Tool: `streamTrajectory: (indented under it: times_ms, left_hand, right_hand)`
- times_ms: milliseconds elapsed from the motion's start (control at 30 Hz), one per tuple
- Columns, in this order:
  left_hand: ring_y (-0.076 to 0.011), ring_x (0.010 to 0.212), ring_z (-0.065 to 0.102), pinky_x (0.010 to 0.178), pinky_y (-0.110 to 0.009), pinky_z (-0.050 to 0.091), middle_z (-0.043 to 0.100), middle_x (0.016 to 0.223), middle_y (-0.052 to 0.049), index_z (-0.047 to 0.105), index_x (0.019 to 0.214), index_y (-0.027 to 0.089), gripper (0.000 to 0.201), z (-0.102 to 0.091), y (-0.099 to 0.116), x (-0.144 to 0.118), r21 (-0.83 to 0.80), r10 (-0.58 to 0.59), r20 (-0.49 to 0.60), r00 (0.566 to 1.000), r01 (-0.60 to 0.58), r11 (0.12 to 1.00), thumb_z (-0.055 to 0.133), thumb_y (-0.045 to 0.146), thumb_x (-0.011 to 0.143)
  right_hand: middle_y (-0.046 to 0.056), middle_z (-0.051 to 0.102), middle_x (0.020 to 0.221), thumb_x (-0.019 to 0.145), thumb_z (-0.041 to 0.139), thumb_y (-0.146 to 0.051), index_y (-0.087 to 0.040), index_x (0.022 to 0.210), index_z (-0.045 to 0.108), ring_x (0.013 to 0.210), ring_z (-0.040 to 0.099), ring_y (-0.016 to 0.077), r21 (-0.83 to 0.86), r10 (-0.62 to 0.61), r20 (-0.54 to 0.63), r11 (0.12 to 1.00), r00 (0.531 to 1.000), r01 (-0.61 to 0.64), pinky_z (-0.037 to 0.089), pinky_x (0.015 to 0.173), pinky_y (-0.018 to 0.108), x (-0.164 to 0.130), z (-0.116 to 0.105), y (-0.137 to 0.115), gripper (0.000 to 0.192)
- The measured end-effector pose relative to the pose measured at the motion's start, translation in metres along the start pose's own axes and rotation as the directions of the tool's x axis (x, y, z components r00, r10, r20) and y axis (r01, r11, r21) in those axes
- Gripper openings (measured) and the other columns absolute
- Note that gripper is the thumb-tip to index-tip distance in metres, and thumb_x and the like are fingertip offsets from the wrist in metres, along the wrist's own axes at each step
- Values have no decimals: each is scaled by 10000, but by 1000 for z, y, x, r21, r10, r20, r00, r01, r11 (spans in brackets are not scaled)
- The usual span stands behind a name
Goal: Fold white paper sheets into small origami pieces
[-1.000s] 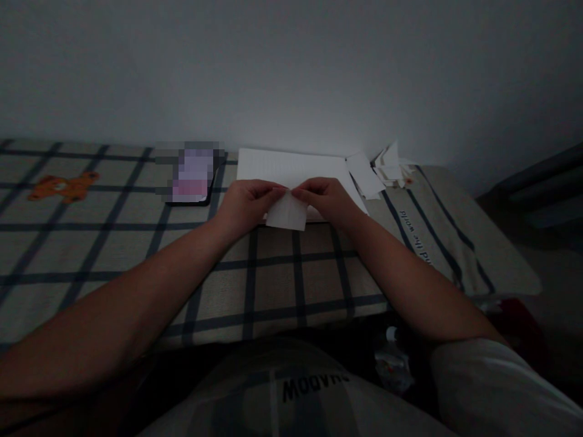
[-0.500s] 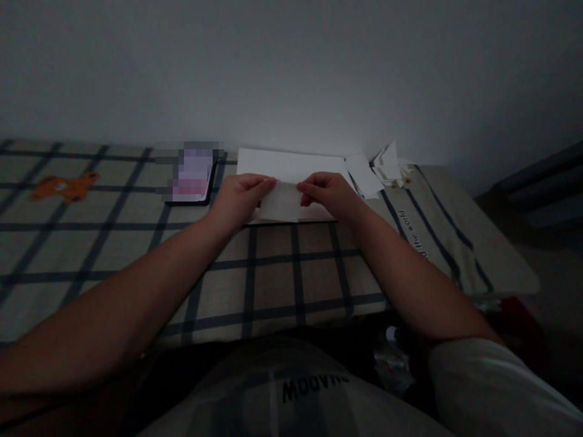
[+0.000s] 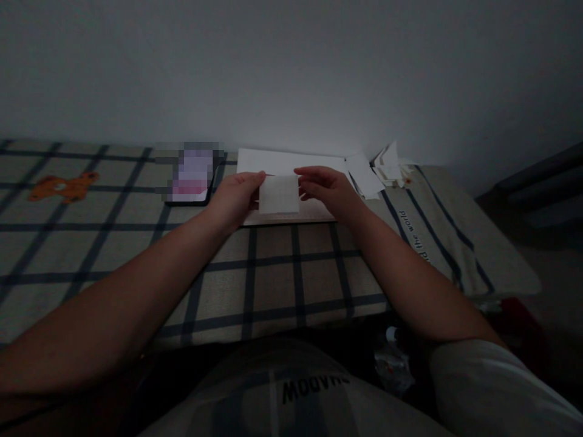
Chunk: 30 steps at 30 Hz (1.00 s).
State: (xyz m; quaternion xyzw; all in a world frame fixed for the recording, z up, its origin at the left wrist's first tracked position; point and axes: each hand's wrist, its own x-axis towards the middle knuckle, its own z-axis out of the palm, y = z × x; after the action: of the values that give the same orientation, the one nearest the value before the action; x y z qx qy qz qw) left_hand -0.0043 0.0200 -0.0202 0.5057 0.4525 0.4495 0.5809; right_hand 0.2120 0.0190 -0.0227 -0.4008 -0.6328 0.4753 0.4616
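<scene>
A: Head view, dim light. I log the left hand (image 3: 234, 197) pinching the left edge of a small paper slip (image 3: 279, 194), thumb and fingers closed on it. The right hand (image 3: 325, 191) has its fingertips at the slip's right edge; whether it truly grips or only touches there, I cannot tell.

B: Where does the slip sit?

A: Raised between the two hands, just above a larger white sheet (image 3: 291, 162) that lies flat on the checked cloth (image 3: 273, 273). A phone (image 3: 191, 176) lies just left of the sheet; a loose heap of paper scraps (image 3: 387, 167) lies to its right, near the wall.

B: Handling notes?

A: My judgement: very light, thin, limp under its own weight, easily creased or torn. Best held by opposite edges with a gentle pinch, kept lightly taut so it stays flat. Not slippery, but a draught could shift it.
</scene>
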Motion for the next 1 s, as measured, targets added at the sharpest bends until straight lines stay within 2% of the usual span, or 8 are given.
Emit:
streamTrajectory:
  times_ms: [100,267,400,467,533,633,867,1000]
  left_hand:
    - [-202,784,691,682,-303,515,711,810,-69,679,852,183,241,-1,0,1,58,-9,-8,1000,9,998,574,390,914]
    - [-183,697,666,581,-281,483,724,864,-72,699,932,185,292,-1,0,1,57,-54,-21,998,55,997,585,453,917]
    - [-196,716,698,570,-285,520,741,883,-98,684,926,186,495,-3,-2,2,-5,-36,101,994,37,999,484,639,930]
    - [-179,682,688,550,-270,521,740,868,-93,680,909,181,456,-2,-1,0,-17,-23,130,991,26,1000,584,626,880]
    - [-154,654,666,553,-253,524,728,839,-69,682,886,177,342,0,-1,-3,9,8,96,995,-8,1000,718,508,809]
    - [-126,627,630,569,-245,525,716,805,-42,691,834,172,243,3,-1,-6,98,72,30,997,-75,992,779,383,753]
    - [-120,492,545,474,-243,411,617,552,-6,627,636,186,287,5,5,-11,371,135,-53,989,-106,923,801,398,721]
    - [-116,472,516,469,-249,371,580,515,9,595,604,202,295,3,8,-11,428,181,-123,976,-112,897,777,389,743]
  right_hand:
    - [25,768,996,745,791,-369,-221,1073,746,873,694,147,-62,-27,13,998,1000,28,575,799,328,-2,2,-4,363]
    - [16,747,808,792,745,-434,-194,920,762,734,662,134,-176,-72,-71,983,995,59,571,751,324,-3,1,-4,273]
    - [10,697,722,843,682,-519,-187,835,711,680,635,131,-213,-52,-145,977,988,20,555,703,311,-1,-2,0,333]
    - [6,683,722,850,678,-520,-190,836,692,679,630,129,-225,-47,-152,974,987,12,546,701,308,0,-4,3,330]
    - [2,674,723,854,674,-522,-193,840,682,677,622,126,-229,-48,-154,973,987,12,542,704,310,1,-4,6,329]
    - [1,666,713,847,679,-544,-192,840,672,660,615,125,-197,-44,-148,980,988,14,543,692,315,1,-3,8,352]
    - [-9,649,698,810,722,-518,-197,833,639,621,604,123,-139,-14,-163,990,986,-9,527,634,302,2,0,10,332]
    - [-25,652,738,818,711,-509,-223,981,589,647,618,124,-175,-77,-160,983,984,49,507,620,280,0,1,7,351]
